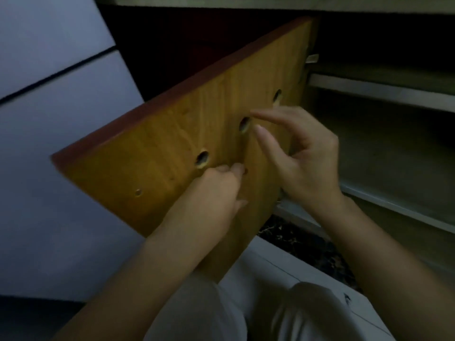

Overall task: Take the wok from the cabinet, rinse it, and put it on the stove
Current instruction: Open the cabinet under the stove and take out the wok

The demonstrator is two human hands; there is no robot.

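Observation:
The cabinet door [160,148] stands swung open, its wood-grain inner face toward me with three round holes and a dark red top edge. My left hand [216,190] rests against that face just below the lowest hole, fingers curled in with nothing seen in them. My right hand [302,158] hovers at the door's right edge beside the middle hole, index finger and thumb stretched out and apart, holding nothing. No wok shows anywhere; the cabinet interior [384,148] to the right is dim.
Pale shelves [384,92] cross the cabinet at two heights; the lower shelf edge [398,207] runs behind my right wrist. Large white panels [61,94] fill the left side. A dark speckled floor strip [302,242] lies below the door, and my white clothing [270,306] is at the bottom.

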